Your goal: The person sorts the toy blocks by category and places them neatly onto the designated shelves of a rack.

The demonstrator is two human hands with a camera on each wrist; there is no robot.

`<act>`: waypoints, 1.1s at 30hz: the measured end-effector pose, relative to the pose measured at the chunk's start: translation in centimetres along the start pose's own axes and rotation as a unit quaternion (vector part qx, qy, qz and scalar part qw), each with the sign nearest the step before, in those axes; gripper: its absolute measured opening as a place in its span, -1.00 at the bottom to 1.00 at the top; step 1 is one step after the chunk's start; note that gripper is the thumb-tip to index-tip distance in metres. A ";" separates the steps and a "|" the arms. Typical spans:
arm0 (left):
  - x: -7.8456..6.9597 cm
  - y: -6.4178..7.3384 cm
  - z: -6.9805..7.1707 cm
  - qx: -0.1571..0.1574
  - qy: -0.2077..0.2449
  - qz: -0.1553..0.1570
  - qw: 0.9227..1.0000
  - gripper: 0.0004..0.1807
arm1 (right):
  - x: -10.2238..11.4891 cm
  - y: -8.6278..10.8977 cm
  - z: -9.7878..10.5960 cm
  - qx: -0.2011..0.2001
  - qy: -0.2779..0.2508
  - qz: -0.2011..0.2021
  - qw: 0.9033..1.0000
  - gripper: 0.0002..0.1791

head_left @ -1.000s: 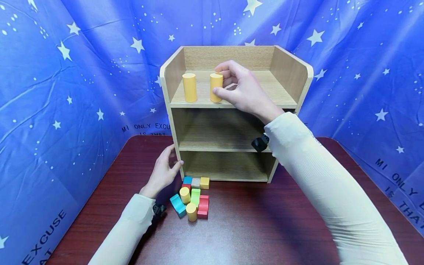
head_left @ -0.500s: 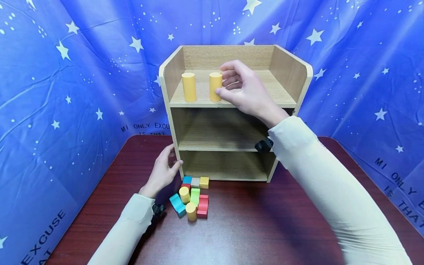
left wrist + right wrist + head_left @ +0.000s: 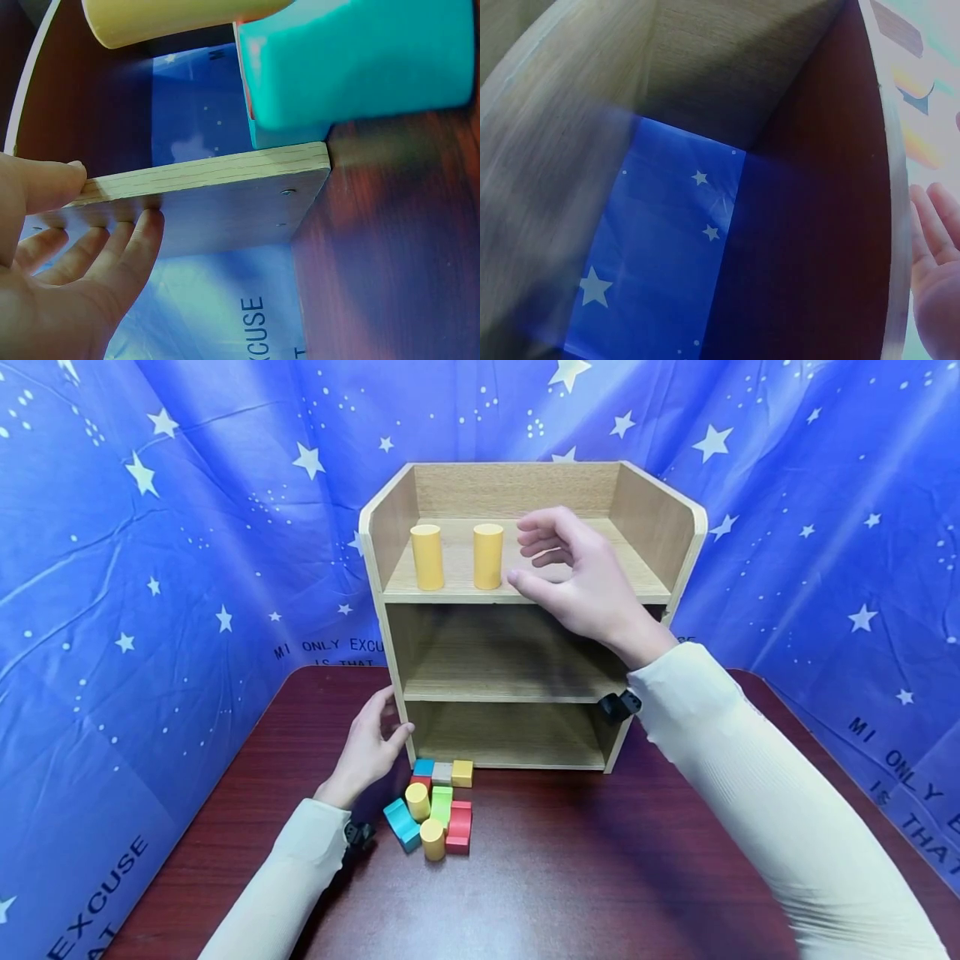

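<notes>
My left hand [image 3: 367,747] holds the left side panel of a small wooden shelf [image 3: 506,692]. In the left wrist view its thumb lies on the panel's front edge [image 3: 210,171], and the fingers [image 3: 142,247] touch the outer face. My right hand [image 3: 577,568] is in front of the top shelf, loosely curved and holding nothing. Just left of its fingertips, a yellow cylinder [image 3: 487,557] stands upright, apart from the hand. A second yellow cylinder [image 3: 428,558] stands further left on the same board. The right wrist view catches part of the right hand [image 3: 939,262] at its edge.
Several blocks lie by the shelf's lower left corner: a teal block [image 3: 403,824], a green block [image 3: 442,808], a red block [image 3: 460,828] and a yellow block [image 3: 462,774]. A short yellow cylinder [image 3: 432,840] stands among them. A blue starry cloth [image 3: 187,527] hangs behind the table.
My right hand has let go of the right-hand yellow cylinder and drawn back to the right and slightly down. The cylinder stays upright. My left hand has kept its place.
</notes>
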State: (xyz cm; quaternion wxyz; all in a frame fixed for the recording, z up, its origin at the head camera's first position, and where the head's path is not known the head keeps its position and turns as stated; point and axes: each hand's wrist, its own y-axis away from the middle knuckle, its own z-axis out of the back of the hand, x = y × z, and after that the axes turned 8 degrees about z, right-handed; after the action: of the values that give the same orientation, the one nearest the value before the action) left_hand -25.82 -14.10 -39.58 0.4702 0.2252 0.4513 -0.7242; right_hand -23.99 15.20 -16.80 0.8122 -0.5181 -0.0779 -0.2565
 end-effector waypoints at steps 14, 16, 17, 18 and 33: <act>0.0 0.1 0.1 -0.002 0.001 0.000 1.000 -0.33 | 0.1 2.7 0.1 -0.015 0.012 0.087 0.996 -0.53; 0.0 0.1 0.1 -0.002 0.003 0.001 1.000 -0.33 | 0.0 3.2 0.1 -0.017 0.016 0.100 0.995 -0.53; 0.0 0.2 0.1 -0.002 0.003 0.001 1.000 -0.33 | 0.0 3.4 0.1 -0.016 0.017 0.110 0.994 -0.52; 0.0 0.2 0.0 -0.002 0.003 0.002 1.000 -0.33 | 0.0 3.6 0.1 -0.016 0.020 0.114 0.993 -0.52; 0.1 0.0 0.0 -0.003 0.007 -0.002 1.000 -0.32 | -0.2 6.4 -0.2 -0.043 0.028 0.140 0.989 -0.46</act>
State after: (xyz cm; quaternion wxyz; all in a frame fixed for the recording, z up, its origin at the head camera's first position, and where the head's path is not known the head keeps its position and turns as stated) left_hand -25.91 -14.10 -39.65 0.4657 0.2282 0.4573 -0.7224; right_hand -21.01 17.23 -22.07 0.8191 -0.5507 0.0288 -0.1579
